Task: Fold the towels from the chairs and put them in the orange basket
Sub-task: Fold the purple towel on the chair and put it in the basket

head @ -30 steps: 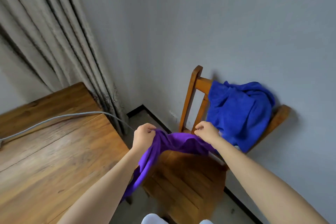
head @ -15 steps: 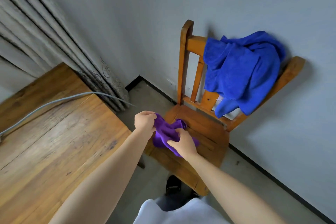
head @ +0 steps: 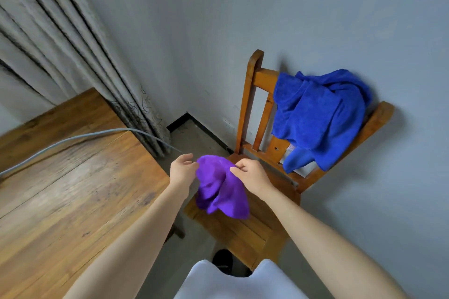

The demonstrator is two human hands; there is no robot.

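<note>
A small purple towel hangs in the air over the seat of a wooden chair. My left hand pinches its upper left edge and my right hand pinches its upper right edge, so the cloth droops in loose folds between them. A larger blue towel is draped, crumpled, over the chair's backrest on the right side. No orange basket is in view.
A wooden table fills the left side, with a grey cable running across it. Grey curtains hang behind the table. The chair stands against a grey wall. Bare floor shows between table and chair.
The purple towel was bunched low against the seat half a second ago; both hands have lifted it and spread apart, so it now hangs open between them.
</note>
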